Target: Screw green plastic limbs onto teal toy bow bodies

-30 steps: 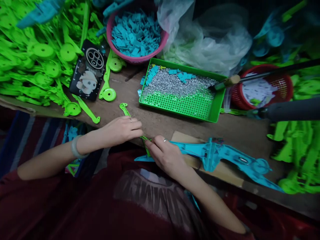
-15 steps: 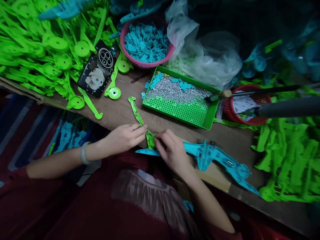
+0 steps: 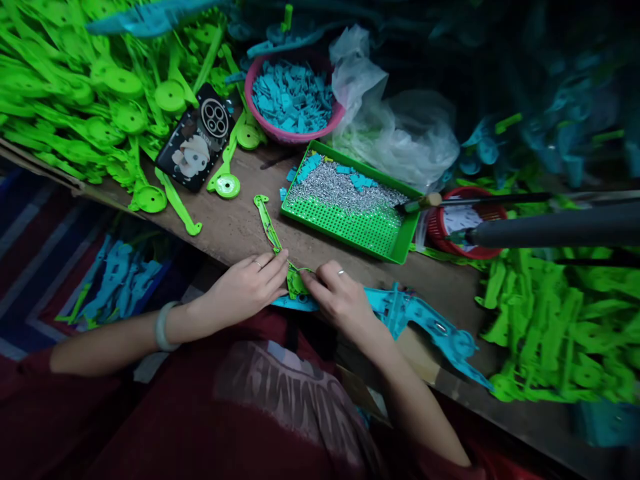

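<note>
Near the bench's front edge, my left hand [image 3: 253, 285] is closed on a long lime-green plastic part [image 3: 267, 223]. The part's narrow arm points away from me, and its wider end shows between my hands. My right hand [image 3: 340, 297] is closed at that wider end, fingertips pressed on it by a thin light strand or edge I cannot make out clearly. Beneath my hands lies a long blue plastic part [image 3: 425, 317], shaped like a bow, stretching to the right. My right palm and fingers hide some of both parts.
A green tray [image 3: 345, 233] holds small metal screws and blue pieces. Behind it stand a pink bowl [image 3: 295, 137] of blue pieces and a clear plastic bag [image 3: 410, 137]. A phone [image 3: 197, 143] lies left, by piled green parts [image 3: 90, 127]. A dark tool [image 3: 550, 230] hangs over a red basket [image 3: 440, 230].
My right fingers have shifted slightly along the wider end of the green part and look straighter. My left hand keeps its hold. The whole view has shifted a little.
</note>
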Demonstrator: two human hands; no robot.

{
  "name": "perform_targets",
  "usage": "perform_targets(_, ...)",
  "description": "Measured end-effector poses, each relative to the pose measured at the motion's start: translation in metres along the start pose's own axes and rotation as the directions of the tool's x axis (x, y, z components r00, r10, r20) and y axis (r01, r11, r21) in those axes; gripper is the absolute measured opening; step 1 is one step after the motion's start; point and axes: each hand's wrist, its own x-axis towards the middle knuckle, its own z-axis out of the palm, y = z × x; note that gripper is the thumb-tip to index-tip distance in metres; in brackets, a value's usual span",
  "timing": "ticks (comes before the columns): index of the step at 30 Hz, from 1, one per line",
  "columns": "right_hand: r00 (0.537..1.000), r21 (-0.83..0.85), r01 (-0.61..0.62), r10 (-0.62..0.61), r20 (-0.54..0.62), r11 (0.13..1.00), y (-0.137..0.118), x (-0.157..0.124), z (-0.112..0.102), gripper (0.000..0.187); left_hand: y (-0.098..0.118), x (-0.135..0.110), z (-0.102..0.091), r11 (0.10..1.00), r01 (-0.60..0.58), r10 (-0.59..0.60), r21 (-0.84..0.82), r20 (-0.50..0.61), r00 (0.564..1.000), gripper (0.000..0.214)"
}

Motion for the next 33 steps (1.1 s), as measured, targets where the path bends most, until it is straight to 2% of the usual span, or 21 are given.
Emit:
perform_targets(4, 1.000, 0.022, 0.014, -0.014, -0.022, 1.000, 0.002, -0.005, 0.008, 0.027, 0.000, -0.002, -0.003, 1.000, 0.003, -0.002, -0.023, 0.023, 1.000, 0.037)
perform_targets(7, 0.999, 0.128, -0.044, 0.047, -0.016, 0.991, 0.003, -0.006, 0.012, 0.028, 0.006, -0.001, -0.008, 0.998, 0.037, -0.033, -0.046, 0.079, 0.996, 0.040)
perform_targets(10, 0.991, 0.229, -0.129, 0.123, 0.044, 0.965, 0.004, -0.004, 0.011, 0.027, 0.016, 0.002, -0.013, 0.995, 0.087, -0.082, -0.045, 0.114, 0.990, 0.053)
perform_targets(13, 0.983, 0.268, -0.175, 0.152, 0.103, 0.947, 0.005, -0.003, 0.007, 0.027, 0.029, 0.005, -0.014, 0.988, 0.153, -0.148, -0.030, 0.128, 0.981, 0.058)
perform_targets(16, 0.978, 0.400, -0.208, 0.196, 0.073, 0.893, 0.003, -0.005, 0.002, 0.023, 0.038, 0.008, -0.013, 0.976, 0.216, -0.212, -0.018, 0.127, 0.969, 0.056)
perform_targets(19, 0.943, 0.501, -0.300, 0.333, 0.025, 0.811, -0.003, -0.011, -0.003, 0.016, 0.042, 0.009, -0.011, 0.971, 0.238, -0.233, -0.023, 0.123, 0.965, 0.055)
perform_targets(21, 0.927, 0.477, -0.336, 0.375, 0.015, 0.812, -0.008, -0.015, -0.005, 0.014, 0.043, 0.009, -0.010, 0.971, 0.240, -0.235, -0.022, 0.130, 0.963, 0.055)
perform_targets(26, 0.959, 0.325, -0.275, 0.283, 0.022, 0.905, -0.011, -0.022, 0.004, 0.017, 0.045, 0.008, -0.010, 0.967, 0.254, -0.250, -0.013, 0.147, 0.957, 0.055)
perform_targets(33, 0.950, 0.405, -0.287, 0.313, 0.000, 0.868, -0.002, -0.024, 0.016, 0.017, 0.046, 0.007, -0.011, 0.972, 0.232, -0.233, 0.026, 0.155, 0.960, 0.057)
